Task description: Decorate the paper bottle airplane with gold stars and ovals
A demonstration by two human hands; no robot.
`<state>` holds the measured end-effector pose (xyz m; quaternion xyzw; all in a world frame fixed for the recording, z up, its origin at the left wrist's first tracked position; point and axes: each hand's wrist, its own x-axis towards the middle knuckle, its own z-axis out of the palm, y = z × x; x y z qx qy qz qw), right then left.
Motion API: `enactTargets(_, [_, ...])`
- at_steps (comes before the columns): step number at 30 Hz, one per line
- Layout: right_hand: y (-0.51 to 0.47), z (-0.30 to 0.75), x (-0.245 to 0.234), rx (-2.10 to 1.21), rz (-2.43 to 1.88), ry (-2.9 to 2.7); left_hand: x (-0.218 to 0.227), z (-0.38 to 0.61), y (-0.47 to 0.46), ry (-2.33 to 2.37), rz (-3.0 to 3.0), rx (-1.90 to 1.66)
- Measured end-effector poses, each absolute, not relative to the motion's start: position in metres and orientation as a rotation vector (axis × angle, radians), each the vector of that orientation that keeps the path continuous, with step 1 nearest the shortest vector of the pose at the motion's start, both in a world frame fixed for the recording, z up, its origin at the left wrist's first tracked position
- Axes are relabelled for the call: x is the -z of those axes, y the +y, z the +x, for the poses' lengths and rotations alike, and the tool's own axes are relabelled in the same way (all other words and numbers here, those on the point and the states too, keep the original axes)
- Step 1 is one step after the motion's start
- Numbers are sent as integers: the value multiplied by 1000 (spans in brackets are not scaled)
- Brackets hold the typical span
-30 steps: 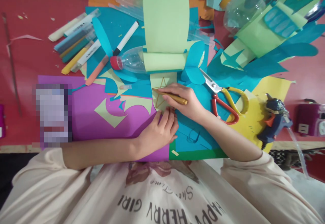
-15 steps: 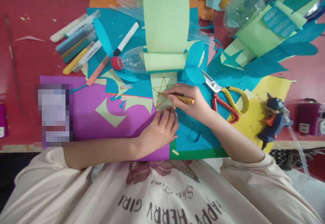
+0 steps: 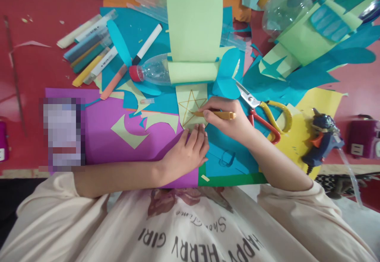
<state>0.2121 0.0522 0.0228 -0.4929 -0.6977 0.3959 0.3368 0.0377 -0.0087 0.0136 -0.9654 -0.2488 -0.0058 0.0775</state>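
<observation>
My right hand (image 3: 227, 115) grips a yellow-brown marker (image 3: 223, 115), its tip at the right part of a star outline (image 3: 187, 104). The star is drawn on the rounded end of a pale green paper strip (image 3: 181, 92). My left hand (image 3: 192, 145) lies flat, fingers stretched, on the lower edge of that strip. Above the hands, a clear plastic bottle (image 3: 156, 70) with a red cap lies on its side, wrapped in pale green paper (image 3: 194, 20). Blue paper petals (image 3: 228, 74) sit at its right end.
Yellow-and-red-handled scissors (image 3: 267, 115) lie right of my right hand. Farther right is a dark blue glue gun (image 3: 322, 143) on yellow paper (image 3: 285, 155). Several markers (image 3: 89, 44) lie at upper left. A purple sheet (image 3: 101, 135) with paper offcuts (image 3: 127, 131) is at left; another paper-covered craft (image 3: 314, 36) stands upper right.
My right hand and the marker have shifted right and slightly down across the star, uncovering more of its right side. My left hand has stayed in place.
</observation>
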Motion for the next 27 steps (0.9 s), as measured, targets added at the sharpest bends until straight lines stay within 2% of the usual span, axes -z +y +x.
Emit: enactTargets(27, [54,216,-28,-995,-1340,-1875,-17,38,-8,-736,-2902,3])
